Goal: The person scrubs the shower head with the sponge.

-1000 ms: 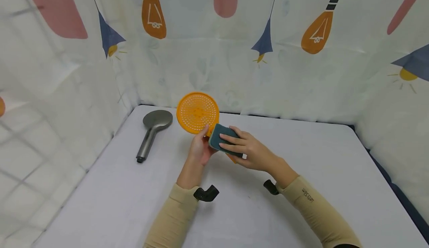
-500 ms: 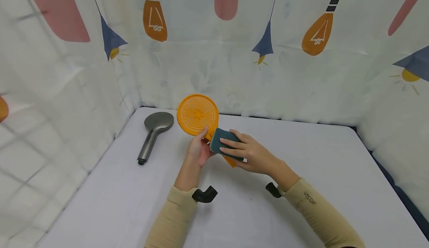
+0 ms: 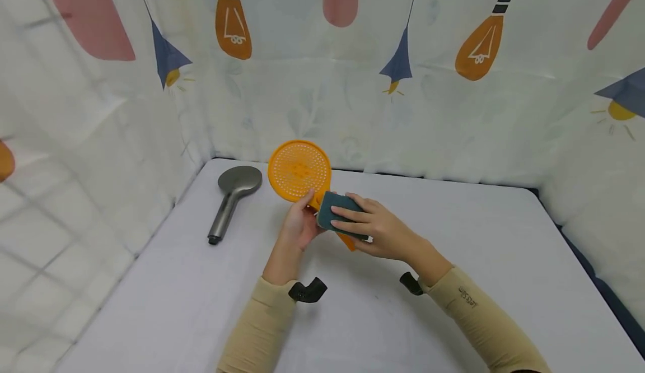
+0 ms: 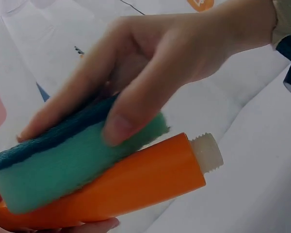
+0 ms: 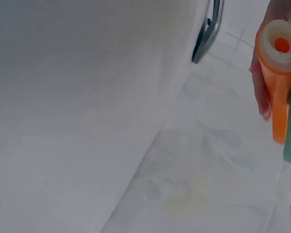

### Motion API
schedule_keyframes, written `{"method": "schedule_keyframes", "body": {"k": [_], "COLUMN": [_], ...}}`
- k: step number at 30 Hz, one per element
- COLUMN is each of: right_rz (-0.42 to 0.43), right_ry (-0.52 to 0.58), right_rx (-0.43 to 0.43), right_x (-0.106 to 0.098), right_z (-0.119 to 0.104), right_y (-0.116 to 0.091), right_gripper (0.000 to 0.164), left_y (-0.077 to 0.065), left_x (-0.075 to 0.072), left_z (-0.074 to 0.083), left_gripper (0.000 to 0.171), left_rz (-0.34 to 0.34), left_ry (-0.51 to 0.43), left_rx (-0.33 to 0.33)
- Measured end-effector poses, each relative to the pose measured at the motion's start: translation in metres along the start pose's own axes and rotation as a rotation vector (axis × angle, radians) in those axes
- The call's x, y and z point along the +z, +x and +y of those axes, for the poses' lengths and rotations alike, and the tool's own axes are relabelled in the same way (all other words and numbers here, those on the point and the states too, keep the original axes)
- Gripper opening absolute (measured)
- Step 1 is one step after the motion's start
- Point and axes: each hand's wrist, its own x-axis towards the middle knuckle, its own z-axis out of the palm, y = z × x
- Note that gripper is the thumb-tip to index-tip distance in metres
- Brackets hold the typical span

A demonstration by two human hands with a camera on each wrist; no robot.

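An orange shower head (image 3: pixel 299 170) with a round perforated face is raised over the table, face toward the head camera. My left hand (image 3: pixel 300 227) grips it around the neck and upper handle, from below. A sponge (image 3: pixel 332 208) with a dark teal scrub side and light green foam is pinched in my right hand (image 3: pixel 375 227), thumb on the foam and fingers over the dark layer. In the left wrist view the foam lies along the orange handle (image 4: pixel 155 174), whose pale threaded end (image 4: pixel 208 153) sticks out bare. The right wrist view shows that hollow end almost head-on.
A second shower head (image 3: pixel 239 181), dark grey, lies at the table's back left with its handle pointing toward the front. The white table (image 3: pixel 453 238) reaches back to a fabric wall (image 3: pixel 322 104) printed with bulbs and lamps.
Compared with one second ago, my right hand and the sponge have shifted slightly down the orange handle. My left hand keeps its grip; the grey shower head lies as before.
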Motion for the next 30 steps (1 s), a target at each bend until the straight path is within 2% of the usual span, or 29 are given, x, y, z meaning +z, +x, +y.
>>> {"method": "schedule_keyframes", "body": {"k": [3,8,10,12,15,18,21,25,30], "right_rz": [-0.011,-0.039,-0.044,-0.032,-0.013,-0.007,-0.012,-0.04,-0.093], "right_ry": [0.003,0.058,0.064,0.055,0.023,-0.002,0.026,0.079,0.061], "right_rx": [0.023,0.015,0.001,-0.021,-0.039,-0.03,-0.007,0.024,0.061], "right_x": [-0.001,-0.005,-0.006,-0.006,-0.004,-0.001,-0.003,-0.011,-0.012], "right_z": [-0.002,-0.004,-0.005,-0.004,-0.003,-0.003,-0.002,-0.003,-0.005], "right_y": [0.004,-0.005,-0.01,-0.013,-0.012,-0.008,-0.006,-0.008,-0.003], "right_gripper": [0.06,0.059,0.061,0.061,0.063,0.062,0.059,0.056,0.058], "left_y": [0.0,-0.001,-0.001,-0.001,-0.001,0.0,-0.001,-0.001,0.001], "left_x": [0.001,-0.001,-0.002,-0.001,0.002,0.006,0.009,0.01,0.012], "left_z": [-0.001,0.009,0.012,0.012,0.008,0.002,0.002,0.005,0.005], "left_gripper": [0.044,0.049,0.051,0.052,0.05,0.049,0.047,0.048,0.048], "left_rz": [-0.008,0.037,0.046,0.043,0.033,0.024,0.027,0.033,0.029], "left_ry": [0.014,-0.045,-0.07,-0.079,-0.041,0.001,0.014,0.035,0.037], "left_rx": [-0.009,0.076,0.091,0.077,0.025,-0.008,-0.014,0.001,-0.043]}}
